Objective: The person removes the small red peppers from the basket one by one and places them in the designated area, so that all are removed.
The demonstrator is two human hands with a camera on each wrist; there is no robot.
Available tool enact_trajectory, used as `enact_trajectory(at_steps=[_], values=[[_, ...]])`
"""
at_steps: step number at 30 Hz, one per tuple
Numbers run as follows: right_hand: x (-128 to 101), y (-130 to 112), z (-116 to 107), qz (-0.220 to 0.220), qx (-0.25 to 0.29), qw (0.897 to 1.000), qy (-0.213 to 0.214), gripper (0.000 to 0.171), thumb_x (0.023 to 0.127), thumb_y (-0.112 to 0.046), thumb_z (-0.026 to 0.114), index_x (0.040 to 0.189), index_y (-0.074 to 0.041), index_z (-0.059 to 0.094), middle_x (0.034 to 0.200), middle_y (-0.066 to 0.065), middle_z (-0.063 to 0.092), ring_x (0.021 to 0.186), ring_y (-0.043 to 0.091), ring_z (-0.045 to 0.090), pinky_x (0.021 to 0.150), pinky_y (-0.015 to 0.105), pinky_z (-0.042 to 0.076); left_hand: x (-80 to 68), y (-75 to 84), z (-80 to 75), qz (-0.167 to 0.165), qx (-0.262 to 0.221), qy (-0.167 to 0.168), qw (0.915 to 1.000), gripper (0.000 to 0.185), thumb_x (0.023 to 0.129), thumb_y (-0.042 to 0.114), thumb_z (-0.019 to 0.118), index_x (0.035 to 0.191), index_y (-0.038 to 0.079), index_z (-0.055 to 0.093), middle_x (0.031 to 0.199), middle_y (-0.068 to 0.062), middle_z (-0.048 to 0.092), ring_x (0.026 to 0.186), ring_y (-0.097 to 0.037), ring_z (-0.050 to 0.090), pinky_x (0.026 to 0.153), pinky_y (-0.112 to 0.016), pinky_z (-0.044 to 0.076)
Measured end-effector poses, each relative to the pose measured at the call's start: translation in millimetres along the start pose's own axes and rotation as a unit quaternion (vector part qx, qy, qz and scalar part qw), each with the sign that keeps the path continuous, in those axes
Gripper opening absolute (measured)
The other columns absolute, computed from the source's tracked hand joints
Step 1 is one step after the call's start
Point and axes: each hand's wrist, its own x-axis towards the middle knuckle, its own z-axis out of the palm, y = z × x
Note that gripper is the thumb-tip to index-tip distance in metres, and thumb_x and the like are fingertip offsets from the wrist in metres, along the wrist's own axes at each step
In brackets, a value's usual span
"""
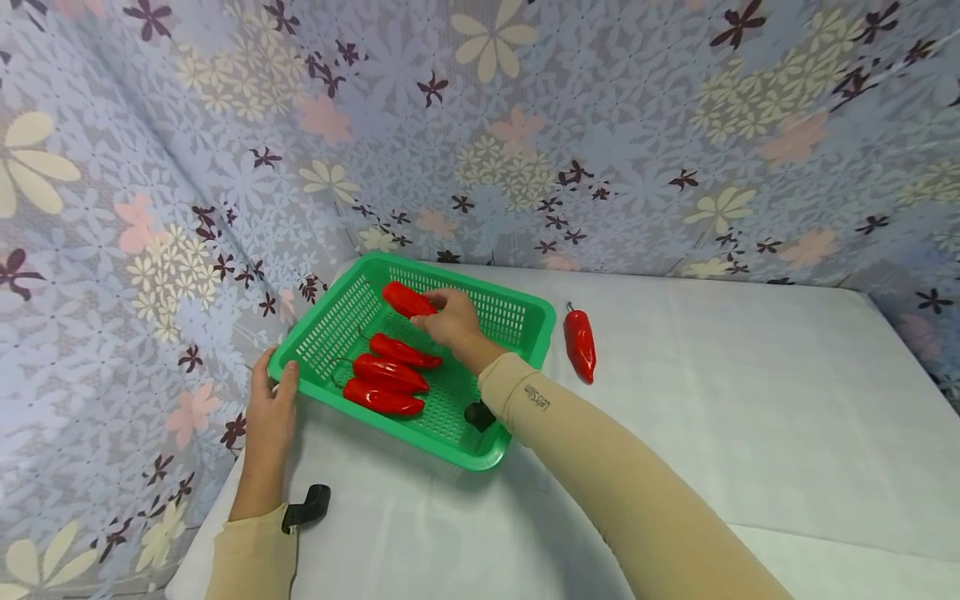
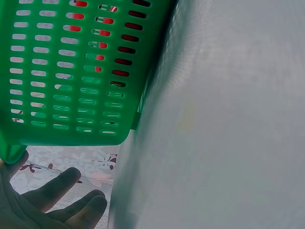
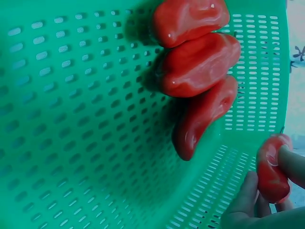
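Holding one red pepper (image 1: 407,300) above the far-left part of the green basket (image 1: 465,282), the right hand (image 1: 453,321) pinches it, thumb on one flank, fingers on the other. Left hand (image 1: 272,404) at the basket's near-left corner: thumb and forefinger grip the rim, remaining fingers spread loose below it. Three more peppers (image 1: 388,372) lie inside the basket, in a row; a lone pepper (image 1: 580,343) sits on the white tabletop (image 1: 720,400) just right of the basket. Judgement on handling: a light pinch should do, though the skin looks smooth and slick; any release is best made low over the basket floor, so the pepper neither rolls nor knocks the row; a firm corner grip should stop the basket sliding. Orientation: the held pepper's long axis slants from the basket's far-left corner back toward the palm, roughly parallel to the row. Its stem, clear only in the right wrist view, is at the end beyond the grip, seemingly aimed at the basket's left wall. Row stems also point that way; the lone pepper's points toward the basket's far side.
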Motion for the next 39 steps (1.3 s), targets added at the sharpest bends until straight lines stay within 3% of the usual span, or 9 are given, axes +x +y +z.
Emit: enact_trajectory(at_steps=[11,18,30,39], values=[[-9,-3,-6,-0.023,0.036,0.999,0.03,0.045,0.089,-0.013,0.08,0.131,-0.012,0.064,0.124,0.006,0.06,0.109,0.025,0.059,0.083,0.037,0.053,-1.8,-0.5,2.0,-0.003,0.001,-0.002,1.0,0.07,0.101,0.06,0.044,0.161,0.028,0.024,0.156,-0.023,0.036,0.138,-0.044,0.039,0.107,-0.062,0.031],[-12,-15,-15,-0.013,0.044,0.998,0.034,0.047,0.09,-0.015,0.079,0.133,-0.011,0.06,0.126,0.006,0.058,0.11,0.025,0.058,0.083,0.037,0.053,-2.5,0.7,1.6,-0.014,0.005,-0.007,0.9999,0.072,0.1,0.062,0.044,0.161,0.029,0.023,0.158,-0.021,0.033,0.139,-0.044,0.037,0.108,-0.062,0.031],[-18,-30,-39,-0.011,0.042,0.997,0.063,0.048,0.089,-0.012,0.079,0.131,-0.011,0.056,0.125,0.008,0.058,0.108,0.026,0.06,0.078,0.036,0.055,-3.5,5.0,1.1,-0.026,0.007,-0.003,0.9996,0.073,0.099,0.064,0.045,0.16,0.029,0.025,0.159,-0.02,0.033,0.14,-0.043,0.036,0.108,-0.062,0.031],[-24,-30,-66,-0.026,0.037,0.995,0.093,0.049,0.089,-0.014,0.079,0.131,-0.009,0.054,0.126,0.01,0.057,0.11,0.027,0.058,0.085,0.038,0.053,-5.8,6.8,-0.6,-0.037,0.013,-0.001,0.9992,0.072,0.099,0.064,0.044,0.16,0.031,0.024,0.159,-0.021,0.031,0.141,-0.044,0.033,0.108,-0.062,0.029]])
